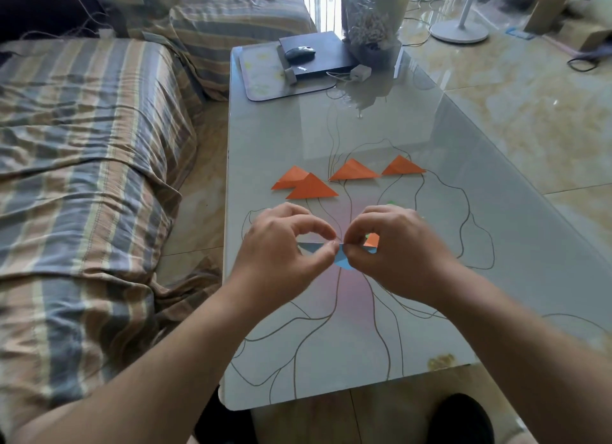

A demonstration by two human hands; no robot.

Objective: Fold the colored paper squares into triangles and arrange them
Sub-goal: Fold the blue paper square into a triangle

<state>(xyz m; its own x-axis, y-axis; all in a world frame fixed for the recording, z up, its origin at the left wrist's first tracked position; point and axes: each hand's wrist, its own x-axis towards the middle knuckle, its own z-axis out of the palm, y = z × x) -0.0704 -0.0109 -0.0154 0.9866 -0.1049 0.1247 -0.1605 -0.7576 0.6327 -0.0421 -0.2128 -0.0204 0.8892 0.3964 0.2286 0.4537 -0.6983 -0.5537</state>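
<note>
Four orange paper triangles, glossy glass table

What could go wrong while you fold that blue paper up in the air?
1. Both hands, the left hand and the right hand, pinch the blue paper above the table, so its corners may not line up and the crease could come out crooked.
2. The table looks glossy, and the hands are close to the orange triangles; a bump might slide them out of their row.
</note>
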